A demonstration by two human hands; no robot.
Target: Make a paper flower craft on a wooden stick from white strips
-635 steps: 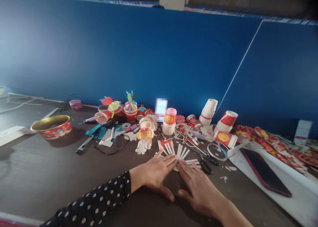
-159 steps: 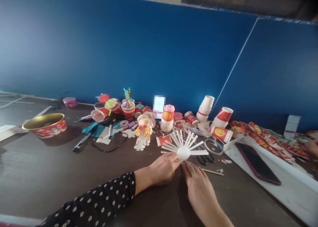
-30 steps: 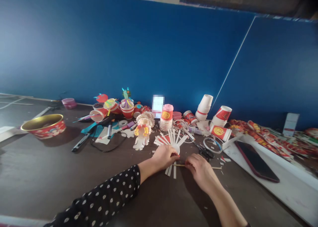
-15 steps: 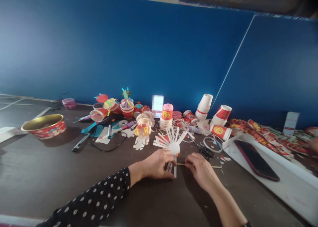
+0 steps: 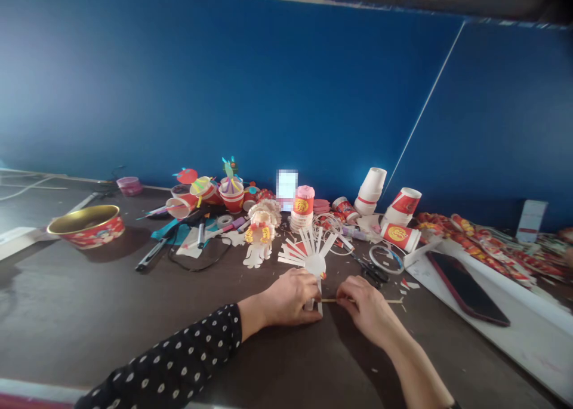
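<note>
A paper cup cut into white strips lies fanned out flat in the middle of the table, with its round base at the centre. My left hand is closed on the lower strips, fingers bent around them. In my right hand a thin wooden stick is pinched between thumb and fingers. One end of the stick meets the strips at my left fingertips; the other sticks out to the right of my hand. Just beyond my right hand lie black scissors.
At left stands a red bowl with a gold inside. Paper cups, a paper figure and markers line the back. On the right a phone rests in a white tray. A blue wall rises behind.
The whole view has shifted slightly. My left fingers have closed further over the lower strips, while my right hand keeps its pinch on the stick.
</note>
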